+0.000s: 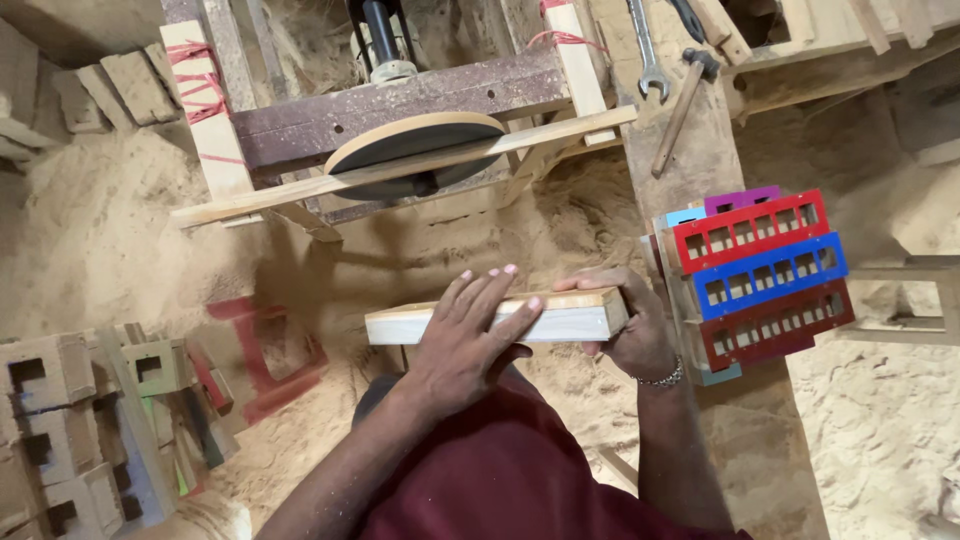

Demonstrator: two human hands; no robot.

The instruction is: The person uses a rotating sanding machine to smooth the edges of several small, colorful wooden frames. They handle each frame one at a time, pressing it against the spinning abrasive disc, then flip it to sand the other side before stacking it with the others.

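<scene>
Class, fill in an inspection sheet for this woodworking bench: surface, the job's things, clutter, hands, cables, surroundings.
Surface: sawdust heaped around and beneath the work area.
Job's things: pale wooden block, held level; sanding disc behind a wooden rail.
Clutter: spanner and hammer on a plank; stack of red, blue and purple slotted pieces.
Hands: left hand flat over the block; right hand gripping its end.
Cables: nothing seen.
Surroundings: unpainted slotted wooden blocks at lower left.
</scene>
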